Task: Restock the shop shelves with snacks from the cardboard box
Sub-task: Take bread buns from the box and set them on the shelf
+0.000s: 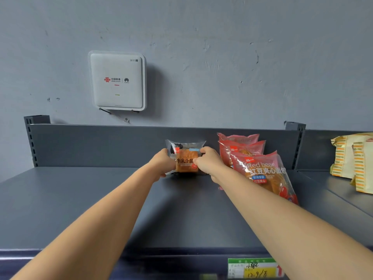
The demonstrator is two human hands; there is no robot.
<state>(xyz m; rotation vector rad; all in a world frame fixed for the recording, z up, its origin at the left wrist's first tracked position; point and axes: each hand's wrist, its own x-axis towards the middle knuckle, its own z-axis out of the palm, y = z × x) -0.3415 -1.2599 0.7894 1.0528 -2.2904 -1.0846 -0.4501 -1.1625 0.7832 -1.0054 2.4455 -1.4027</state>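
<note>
A clear packet of layered bread [185,158] with black Chinese lettering stands upright at the back of the dark grey top shelf [80,199]. My left hand [163,164] grips its left edge and my right hand [205,161] grips its right edge, both arms stretched out over the shelf. Just to the right, three red bean bread packets [260,168] lean in a row, one behind another. The cardboard box is out of view.
Yellow striped snack packets [355,158] stand on the neighbouring shelf section at the far right. A white router [117,81] hangs on the grey wall above. A green and yellow price tag [254,267] is fixed to the shelf's front edge. Bare shelf surface stretches to the left.
</note>
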